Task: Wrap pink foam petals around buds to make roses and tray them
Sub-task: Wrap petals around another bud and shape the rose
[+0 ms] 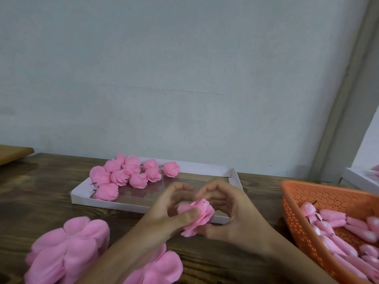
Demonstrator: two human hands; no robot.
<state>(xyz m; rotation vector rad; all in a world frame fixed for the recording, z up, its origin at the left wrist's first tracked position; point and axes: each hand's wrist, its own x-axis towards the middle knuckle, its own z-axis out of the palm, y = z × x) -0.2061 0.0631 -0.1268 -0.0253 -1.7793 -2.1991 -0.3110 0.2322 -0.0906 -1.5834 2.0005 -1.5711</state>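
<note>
Now, beyond loose petals on the bench, the left hand pinches a rose, thumb on top. The right hand seemingly grips its far side. Best to keep layers snug and turn evenly. Behind, the tray holds roses.

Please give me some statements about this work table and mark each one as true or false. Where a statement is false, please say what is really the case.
1. The orange perforated plastic basket at the right holds pink foam buds. True.
2. Finished pink foam roses fill the white shallow cardboard tray from end to end. False: they cluster in its far left part, and the rest is bare.
3. The left hand and the right hand together hold one half-wrapped pink foam rose. True.
4. The flat pink foam petals lie in the tray. False: they lie stacked on the dark wooden table, at the near left.
</note>
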